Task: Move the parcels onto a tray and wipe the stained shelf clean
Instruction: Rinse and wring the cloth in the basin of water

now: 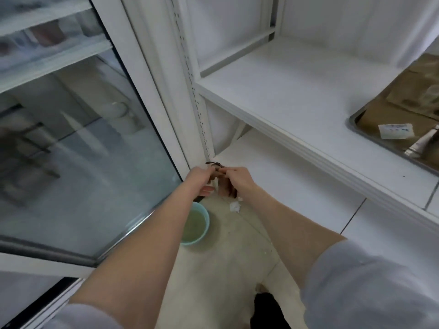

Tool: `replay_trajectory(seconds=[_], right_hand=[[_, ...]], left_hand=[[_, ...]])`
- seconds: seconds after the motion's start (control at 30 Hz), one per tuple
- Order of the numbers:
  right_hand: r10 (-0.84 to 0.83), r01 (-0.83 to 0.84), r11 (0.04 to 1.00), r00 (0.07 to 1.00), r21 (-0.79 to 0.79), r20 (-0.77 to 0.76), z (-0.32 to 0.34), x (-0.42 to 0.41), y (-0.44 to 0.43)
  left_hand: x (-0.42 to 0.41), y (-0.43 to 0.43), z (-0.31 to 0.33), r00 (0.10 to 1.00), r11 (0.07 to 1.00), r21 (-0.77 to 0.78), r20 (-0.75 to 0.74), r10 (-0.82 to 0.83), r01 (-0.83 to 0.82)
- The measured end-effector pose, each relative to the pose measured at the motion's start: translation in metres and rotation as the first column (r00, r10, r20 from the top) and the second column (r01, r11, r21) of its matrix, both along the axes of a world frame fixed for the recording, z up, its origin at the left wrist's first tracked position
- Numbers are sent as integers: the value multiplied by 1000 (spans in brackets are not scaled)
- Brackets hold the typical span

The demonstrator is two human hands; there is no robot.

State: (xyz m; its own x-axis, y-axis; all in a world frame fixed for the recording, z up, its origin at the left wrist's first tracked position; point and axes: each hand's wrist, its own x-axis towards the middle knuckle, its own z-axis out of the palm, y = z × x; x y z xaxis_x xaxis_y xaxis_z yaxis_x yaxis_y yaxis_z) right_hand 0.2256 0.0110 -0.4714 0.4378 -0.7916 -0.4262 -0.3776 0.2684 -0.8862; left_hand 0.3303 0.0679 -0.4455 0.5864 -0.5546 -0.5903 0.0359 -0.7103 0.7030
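Both hands met low, near the floor. The left hand [202, 182] and the right hand [238, 182] each had fingers curled round a dark, brownish cloth [215, 172] held between them, and they seemed to be wringing it, though blur hid just what it was. Just below the left hand stood a bowl [198, 224] of greenish water. A crumpled white wad [235, 206] lay on the floor just under the right hand.

Up and far to the right of the hands, the brown parcels [401, 103] already lay in the tray [354, 125], which sat on the shelf [285, 91], so the moving looked done. The shelf's bare part showed white, with one small dark speck [403, 176] near its front edge. Whether the wiping was finished I could not tell. The cloth in hand suggested a rinse between passes or after the last.
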Motion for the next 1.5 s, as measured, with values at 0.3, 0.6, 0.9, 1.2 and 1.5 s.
replay_trajectory(seconds=[0.3, 0.6, 0.9, 1.2, 1.5], right_hand=[[86, -90, 990, 995, 113, 48, -50, 109, -49], [83, -76, 963, 996, 260, -14, -165, 207, -68], [86, -66, 995, 949, 76, -303, -394, 275, -57], [429, -516, 856, 661, 42, -616, -627, 305, -46], [720, -881, 371, 74, 293, -690, -801, 315, -19]], left_hand=[[96, -37, -47, 990, 989, -40, -13, 144, -144], [197, -44, -176, 958, 964, 34, 122, 258, -264], [271, -18, -400, 966, 960, 133, 115, 230, -245], [300, 3, -655, 957, 895, 438, 214, -196, 85], [292, 16, -835, 732, 619, 545, 14, -681, 565]])
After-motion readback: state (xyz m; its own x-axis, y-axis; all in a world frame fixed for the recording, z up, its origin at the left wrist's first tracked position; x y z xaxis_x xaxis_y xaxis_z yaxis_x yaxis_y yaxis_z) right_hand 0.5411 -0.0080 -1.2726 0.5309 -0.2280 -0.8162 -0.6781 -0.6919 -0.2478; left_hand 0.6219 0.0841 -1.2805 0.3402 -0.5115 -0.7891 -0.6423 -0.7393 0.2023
